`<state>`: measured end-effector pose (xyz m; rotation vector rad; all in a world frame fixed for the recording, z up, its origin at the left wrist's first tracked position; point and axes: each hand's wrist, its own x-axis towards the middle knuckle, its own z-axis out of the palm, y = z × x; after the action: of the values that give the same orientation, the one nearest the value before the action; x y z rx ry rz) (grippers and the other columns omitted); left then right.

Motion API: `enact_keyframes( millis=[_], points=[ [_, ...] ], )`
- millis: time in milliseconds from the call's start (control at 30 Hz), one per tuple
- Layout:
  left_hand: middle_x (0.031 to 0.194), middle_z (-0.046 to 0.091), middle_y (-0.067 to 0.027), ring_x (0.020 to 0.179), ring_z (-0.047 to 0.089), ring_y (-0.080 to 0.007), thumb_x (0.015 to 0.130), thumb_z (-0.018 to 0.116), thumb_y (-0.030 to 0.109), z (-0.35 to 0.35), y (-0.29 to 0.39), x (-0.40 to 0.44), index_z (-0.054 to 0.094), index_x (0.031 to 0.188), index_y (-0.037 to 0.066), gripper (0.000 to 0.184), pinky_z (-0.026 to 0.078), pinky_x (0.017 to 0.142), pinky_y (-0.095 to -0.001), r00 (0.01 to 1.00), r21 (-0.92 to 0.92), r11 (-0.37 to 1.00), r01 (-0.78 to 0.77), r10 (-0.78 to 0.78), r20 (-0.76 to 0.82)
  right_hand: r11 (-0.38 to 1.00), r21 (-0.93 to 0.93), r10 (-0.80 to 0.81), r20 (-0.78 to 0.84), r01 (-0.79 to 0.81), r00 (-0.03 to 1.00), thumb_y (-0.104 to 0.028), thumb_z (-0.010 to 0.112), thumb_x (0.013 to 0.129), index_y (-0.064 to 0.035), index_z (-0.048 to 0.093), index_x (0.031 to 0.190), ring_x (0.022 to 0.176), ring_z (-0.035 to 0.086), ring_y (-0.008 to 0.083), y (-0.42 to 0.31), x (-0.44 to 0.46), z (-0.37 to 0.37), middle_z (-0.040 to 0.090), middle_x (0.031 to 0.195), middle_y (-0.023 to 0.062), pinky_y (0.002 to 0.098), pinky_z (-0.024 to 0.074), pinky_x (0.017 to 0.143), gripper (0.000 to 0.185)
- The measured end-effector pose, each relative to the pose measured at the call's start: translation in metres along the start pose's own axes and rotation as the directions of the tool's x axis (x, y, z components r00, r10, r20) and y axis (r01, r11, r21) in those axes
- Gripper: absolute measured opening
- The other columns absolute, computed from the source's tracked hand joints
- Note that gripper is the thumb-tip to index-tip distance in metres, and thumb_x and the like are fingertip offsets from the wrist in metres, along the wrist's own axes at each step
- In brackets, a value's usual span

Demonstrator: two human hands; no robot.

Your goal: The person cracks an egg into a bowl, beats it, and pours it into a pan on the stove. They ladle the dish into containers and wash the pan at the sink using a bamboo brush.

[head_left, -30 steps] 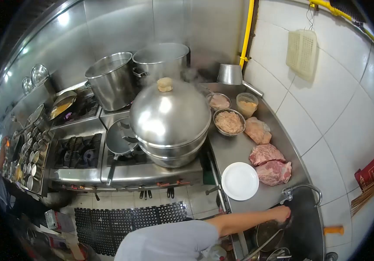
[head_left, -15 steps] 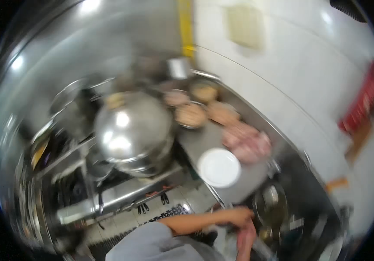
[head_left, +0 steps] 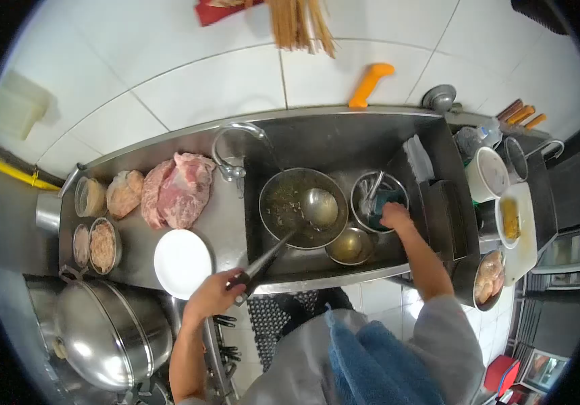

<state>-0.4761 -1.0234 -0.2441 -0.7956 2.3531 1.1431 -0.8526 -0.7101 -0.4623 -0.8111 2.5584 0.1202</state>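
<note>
My left hand (head_left: 215, 293) is closed around the dark handle of a ladle (head_left: 320, 206). The ladle's bowl rests inside a round metal pan (head_left: 278, 189) of murky water in the sink. Over the sink's right part, my right hand (head_left: 395, 216) reaches into a metal pot (head_left: 353, 196), fingers bent onto a dark green pad (head_left: 375, 221); the fingertips are partly hidden. Shiny metal utensils (head_left: 373, 185) lean in that pot. Between pan and pot sits a small bowl (head_left: 350, 246) of yellowish liquid. A curved faucet (head_left: 234, 128) stands behind the pan.
Left of the sink, the steel counter (head_left: 226, 229) holds a white plate (head_left: 183, 263), raw meat (head_left: 178, 192) and several bowls of food. A large domed pot (head_left: 101, 334) stands at lower left. At right are a white tub (head_left: 489, 174) and a cutting board (head_left: 522, 253).
The view has swung right from the stove to the sink. My hands, close together before, are now apart: the left on the ladle, the right in the metal pot.
</note>
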Motion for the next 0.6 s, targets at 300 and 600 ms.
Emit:
enact_keyframes(
  millis=[300,600],
  points=[
    [0.081,0.064,-0.0253,0.079,0.063,-0.0416,0.091,0.057,0.03,-0.007,0.031,0.041,0.055,0.129,0.01,0.043,0.048,0.071,-0.0457,0.993,0.2,0.973,0.118,-0.119,-0.008,0.931,0.261,-0.239,-0.092,0.255,0.967,-0.022,0.065,0.079,-0.0093,0.072,0.101,0.1,0.062,0.0375,0.013,0.036,0.051,0.068,0.097,0.0195,0.0438,0.0492,0.09,0.027],
    [0.074,0.062,-0.0225,0.069,0.061,-0.0412,0.093,0.055,0.031,-0.017,0.027,0.035,0.055,0.132,0.016,0.042,0.045,0.065,-0.046,0.975,0.147,0.964,0.223,-0.219,-0.046,0.698,0.39,-0.513,-0.312,0.6,0.799,-0.01,0.061,0.08,-0.0085,0.068,0.108,0.099,0.059,0.0331,-0.182,0.127,0.029,0.062,0.109,0.0136,0.0416,0.0488,0.085,0.029]
  ],
)
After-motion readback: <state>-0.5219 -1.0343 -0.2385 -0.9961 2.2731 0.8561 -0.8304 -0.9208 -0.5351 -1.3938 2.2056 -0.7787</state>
